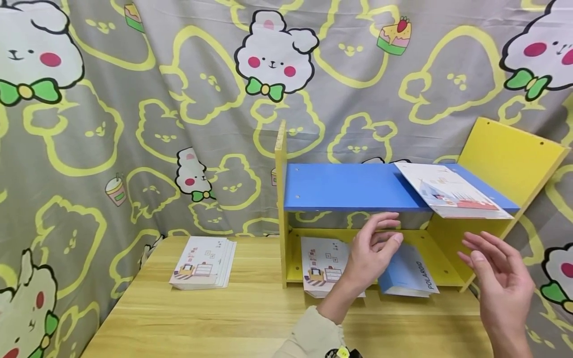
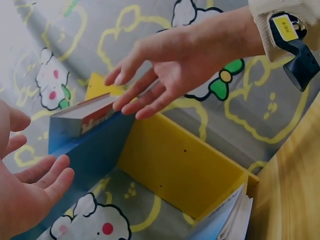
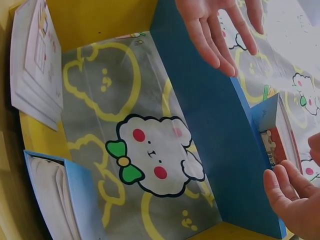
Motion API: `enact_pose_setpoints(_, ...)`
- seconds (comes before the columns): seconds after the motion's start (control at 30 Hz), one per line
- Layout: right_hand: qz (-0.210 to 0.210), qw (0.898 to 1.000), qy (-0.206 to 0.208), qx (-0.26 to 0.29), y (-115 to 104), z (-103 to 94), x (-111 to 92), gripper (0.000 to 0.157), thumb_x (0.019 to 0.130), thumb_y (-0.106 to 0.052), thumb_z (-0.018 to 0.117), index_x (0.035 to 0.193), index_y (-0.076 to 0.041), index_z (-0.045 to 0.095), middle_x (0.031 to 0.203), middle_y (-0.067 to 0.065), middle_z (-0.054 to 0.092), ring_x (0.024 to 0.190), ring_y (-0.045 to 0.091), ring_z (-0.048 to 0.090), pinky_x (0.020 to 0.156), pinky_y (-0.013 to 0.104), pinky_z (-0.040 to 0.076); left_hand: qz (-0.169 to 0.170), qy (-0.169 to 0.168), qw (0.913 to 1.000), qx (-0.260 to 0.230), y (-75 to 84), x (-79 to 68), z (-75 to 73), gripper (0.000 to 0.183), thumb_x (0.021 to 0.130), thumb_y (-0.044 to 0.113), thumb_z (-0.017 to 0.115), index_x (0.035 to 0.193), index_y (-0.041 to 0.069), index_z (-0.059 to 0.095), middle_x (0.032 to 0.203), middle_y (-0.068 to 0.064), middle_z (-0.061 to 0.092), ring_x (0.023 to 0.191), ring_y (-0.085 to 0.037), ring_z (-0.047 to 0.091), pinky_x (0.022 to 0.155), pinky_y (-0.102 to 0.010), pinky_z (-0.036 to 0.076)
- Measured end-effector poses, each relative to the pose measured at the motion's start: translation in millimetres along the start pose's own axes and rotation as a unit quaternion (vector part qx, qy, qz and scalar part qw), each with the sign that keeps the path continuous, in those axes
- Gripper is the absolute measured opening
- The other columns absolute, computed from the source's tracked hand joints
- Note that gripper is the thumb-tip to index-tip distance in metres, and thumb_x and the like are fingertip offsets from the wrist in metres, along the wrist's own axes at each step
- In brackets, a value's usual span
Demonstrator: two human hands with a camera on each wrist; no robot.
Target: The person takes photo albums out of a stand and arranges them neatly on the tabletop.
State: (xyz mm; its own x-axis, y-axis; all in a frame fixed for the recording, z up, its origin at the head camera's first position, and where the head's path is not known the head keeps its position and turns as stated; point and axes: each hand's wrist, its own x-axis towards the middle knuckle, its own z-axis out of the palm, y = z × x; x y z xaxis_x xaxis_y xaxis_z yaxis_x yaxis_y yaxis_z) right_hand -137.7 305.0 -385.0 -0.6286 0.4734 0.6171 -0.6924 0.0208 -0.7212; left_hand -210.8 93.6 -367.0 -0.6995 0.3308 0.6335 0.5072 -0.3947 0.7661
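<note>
At the far left, one white book [image 1: 201, 262] lies near the back left corner of the counter [image 1: 179, 328], a little in from the left and back edges. A broad stretch of wood separates it from the left yellow panel [image 1: 282, 209] of a shelf unit, and more open room runs along the front of the counter. Next, on the yellow bottom board [image 1: 438, 263], lies a second white book [image 1: 324, 263], its near end past the board's front edge. The left hand [image 1: 370, 248] hovers before the gap to its right, fingers relaxed and parted from the thumb, holding nothing. Beyond that gap is the blue book [image 1: 405, 271], also jutting past the front edge. Above, the picture book [image 1: 452, 191] rests towards the right end of the blue shelf [image 1: 344, 186], overhanging its front edge. Furthest right, the right hand [image 1: 506, 283] is spread loosely before the right yellow panel [image 1: 510, 164], nothing in its grasp. Counted: four books, two panels, one blue shelf, two hands.
</note>
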Motion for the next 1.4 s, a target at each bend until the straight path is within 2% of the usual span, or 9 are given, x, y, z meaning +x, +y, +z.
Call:
enact_pose_setpoints(0.2,0.009,1.0,0.013,-0.01,-4.7,-4.2,3.2,0.042,0.099,0.013,0.054,0.141,0.012,0.05,0.132,0.025,0.063,0.117,0.027,0.064,0.088,0.026,0.058,-0.017,-0.01,0.9998,0.001,-1.3,1.6,6.1,0.041,0.104,0.009,0.06,0.144,0.014,0.054,0.134,-0.009,0.062,0.118,-0.016,0.065,0.099,-0.027,0.053)
enact_pose_setpoints(0.33,0.003,1.0,0.015,-0.024,-6.6,-6.6,7.0,0.042,0.099,0.011,0.054,0.142,0.01,0.05,0.133,0.024,0.062,0.118,0.026,0.063,0.088,0.024,0.058,-0.018,-0.015,0.9997,0.005,-1.7,5.7,9.8,0.041,0.104,0.011,0.06,0.144,0.016,0.054,0.134,-0.006,0.063,0.117,-0.008,0.063,0.101,-0.026,0.052)
enact_pose_setpoints(0.53,0.005,0.999,0.02,-0.046,-6.6,-9.7,15.1,0.043,0.099,0.009,0.056,0.142,0.007,0.052,0.132,0.022,0.063,0.116,0.024,0.064,0.086,0.021,0.058,-0.022,-0.015,0.9994,0.022,-2.8,13.4,15.8,0.04,0.105,0.015,0.059,0.145,0.016,0.054,0.132,0.001,0.064,0.116,-0.004,0.063,0.099,-0.024,0.053)
enact_pose_setpoints(0.7,0.016,0.999,0.02,-0.03,-7.0,-12.7,19.0,0.044,0.099,0.008,0.056,0.143,0.007,0.051,0.132,0.021,0.063,0.115,0.024,0.064,0.086,0.021,0.058,-0.045,-0.016,0.9986,0.022,-3.8,16.4,18.9,0.041,0.105,0.016,0.059,0.145,0.019,0.053,0.132,0.002,0.064,0.113,-0.003,0.064,0.093,-0.022,0.055)
enact_pose_setpoints(1.07,0.004,1.0,0.005,-0.014,-11.9,-16.9,27.5,0.045,0.099,0.012,0.055,0.144,0.01,0.048,0.13,0.022,0.064,0.112,0.023,0.066,0.085,0.023,0.059,-0.057,-0.022,0.998,0.012,0.7,25.0,26.9,0.045,0.105,0.016,0.059,0.148,0.02,0.05,0.133,-0.002,0.064,0.113,-0.005,0.066,0.091,-0.02,0.055)
enact_pose_setpoints(1.4,0.038,0.999,0.005,-0.031,-12.5,-13.5,34.7,0.049,0.099,0.008,0.056,0.147,0.003,0.048,0.127,0.02,0.064,0.11,0.023,0.066,0.083,0.022,0.059,-0.078,-0.019,0.9967,0.012,-2.0,30.3,29.5,0.046,0.105,0.018,0.059,0.15,0.025,0.049,0.13,-0.002,0.066,0.107,-0.002,0.067,0.089,-0.019,0.055)
